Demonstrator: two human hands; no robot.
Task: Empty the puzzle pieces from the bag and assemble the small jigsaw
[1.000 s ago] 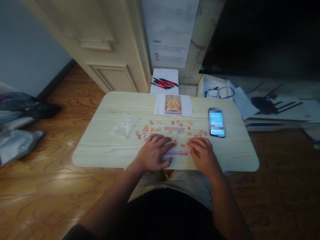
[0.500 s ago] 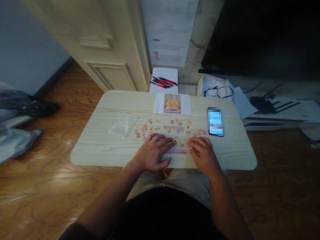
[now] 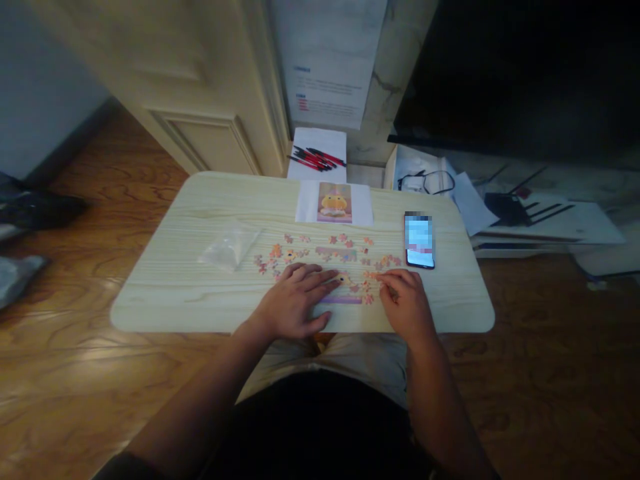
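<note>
My left hand (image 3: 296,301) lies palm down with fingers spread, its fingertips on a partly joined jigsaw section (image 3: 345,299) that has a purple lower edge. The hand covers the left part of that section. To its right, my right hand (image 3: 407,303) is closed in a pinch at a small orange puzzle piece (image 3: 371,275); the fingers partly hide the grip. A joined strip of pieces (image 3: 336,254) lies just beyond both hands. Loose puzzle pieces (image 3: 387,262) are scattered around, with another cluster of pieces (image 3: 275,251) left of the strip.
A printed picture of a yellow figure (image 3: 335,203) lies on white paper at the table's (image 3: 165,267) far edge. A clear plastic bag (image 3: 229,248) is on the left, a phone (image 3: 420,241) on the right. Red and black pens (image 3: 317,159) lie beyond the table.
The whole view has shifted, so the table appears further left. My right hand has moved slightly away from the purple-edged section. My left hand stays in place on it.
</note>
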